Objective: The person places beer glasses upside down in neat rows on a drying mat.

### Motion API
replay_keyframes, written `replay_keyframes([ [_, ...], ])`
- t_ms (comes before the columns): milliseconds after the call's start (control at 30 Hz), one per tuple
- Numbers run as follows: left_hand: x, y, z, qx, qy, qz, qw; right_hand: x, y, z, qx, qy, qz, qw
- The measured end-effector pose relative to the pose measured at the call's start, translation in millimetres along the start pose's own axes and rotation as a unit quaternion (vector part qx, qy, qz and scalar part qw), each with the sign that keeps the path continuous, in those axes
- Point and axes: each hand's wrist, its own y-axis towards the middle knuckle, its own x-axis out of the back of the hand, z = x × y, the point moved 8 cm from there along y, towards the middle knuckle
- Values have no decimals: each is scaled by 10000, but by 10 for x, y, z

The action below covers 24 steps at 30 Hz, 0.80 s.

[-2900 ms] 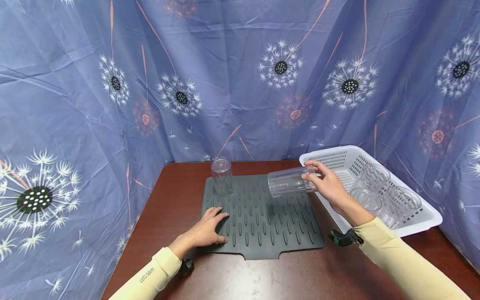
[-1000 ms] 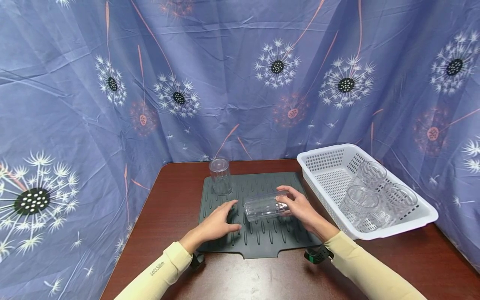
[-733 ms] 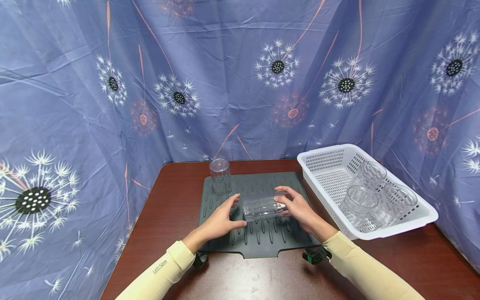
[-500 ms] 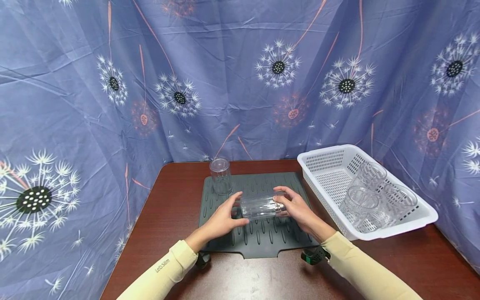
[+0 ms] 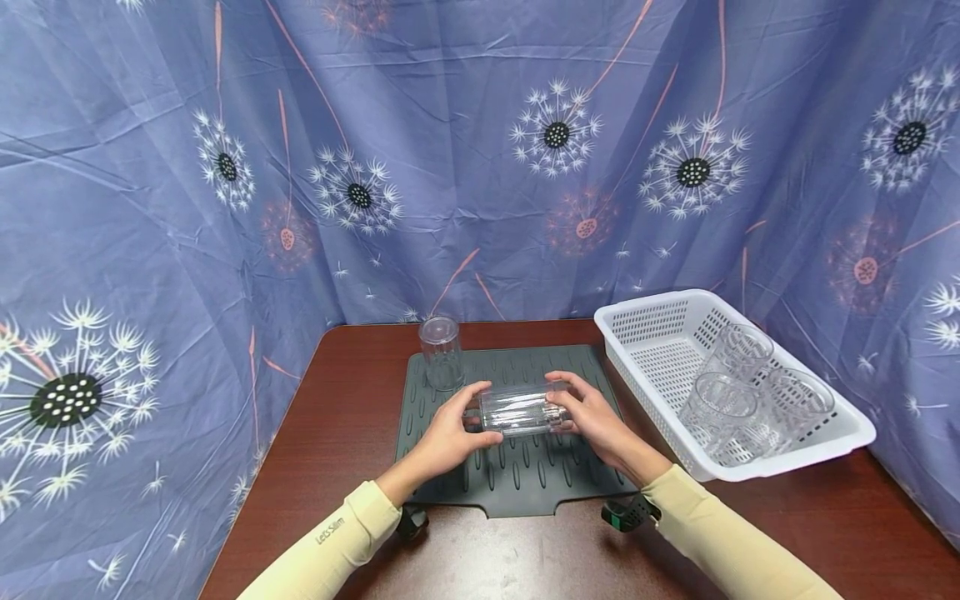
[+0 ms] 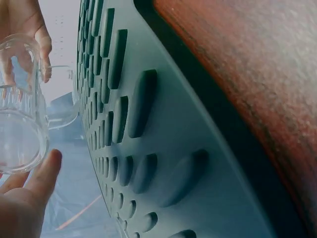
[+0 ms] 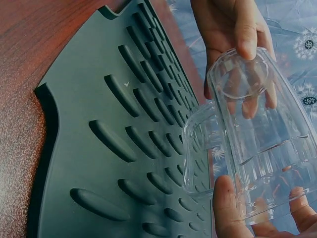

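Head view: a clear mug (image 5: 517, 412) is held sideways between both hands (image 5: 452, 433) (image 5: 600, 425).

Five clear glasses (image 5: 517, 414), one white basket (image 5: 647, 392), one ribbed mat (image 5: 519, 498), one surface (image 5: 352, 400), two hands (image 5: 452, 435) and two yellow sleeves (image 5: 731, 529) are showing.

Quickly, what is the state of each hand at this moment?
Left hand: holding one end of the clear mug.
Right hand: holding the same mug's other end.

Blue dandelion-print curtain (image 5: 465, 125), creased, behind and beside reddish-brown table (image 5: 345, 392); light glaring on near part.
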Motion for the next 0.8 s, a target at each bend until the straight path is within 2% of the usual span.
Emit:
replay_keyframes([
  [233,61,27,-64,-160,-418,-301,9985,-20,13,18,-40,145,302,9994],
  [400,84,58,-93,-229,-647,-311,9972,-7,16,16,-105,92,401,9991],
  [600,126,93,-158,-188,-430,-306,9984,21,12,10,-106,-17,461,9989],
  [800,184,112,-251,-225,-235,-359,9988,58,-4,55,76,-419,536,9977],
])
